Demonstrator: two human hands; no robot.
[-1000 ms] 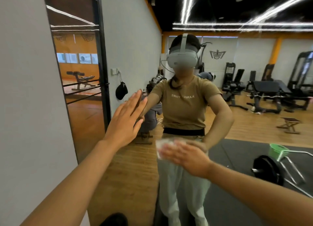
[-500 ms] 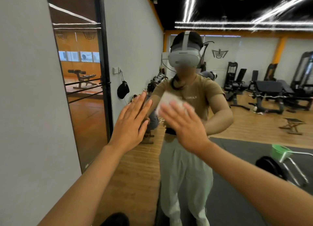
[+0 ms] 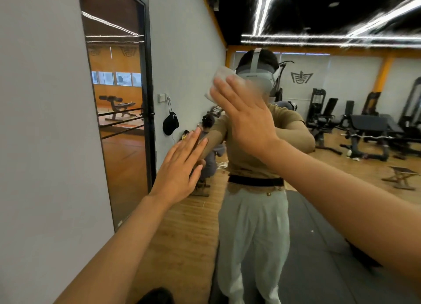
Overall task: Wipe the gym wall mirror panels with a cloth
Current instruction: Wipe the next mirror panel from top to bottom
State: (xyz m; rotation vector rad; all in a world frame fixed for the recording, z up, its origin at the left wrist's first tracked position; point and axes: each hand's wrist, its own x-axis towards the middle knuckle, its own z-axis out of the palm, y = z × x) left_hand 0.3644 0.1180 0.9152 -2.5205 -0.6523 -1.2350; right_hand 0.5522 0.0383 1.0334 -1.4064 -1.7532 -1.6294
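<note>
While the right hand (image 3: 246,119) is pressing the cloth (image 3: 219,80) flat-fingered high on the mirror (image 3: 341,121), the left hand (image 3: 182,165), fingers spread, is bracing below; even overlapping passes should avoid streaks.

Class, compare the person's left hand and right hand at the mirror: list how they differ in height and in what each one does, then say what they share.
The right hand is raised high, near head level; the left hand sits lower and further left. The right hand presses a white cloth to the mirror; the left hand has no cloth and lies bare against the glass. Both have straight fingers, palms toward the mirror.
</note>
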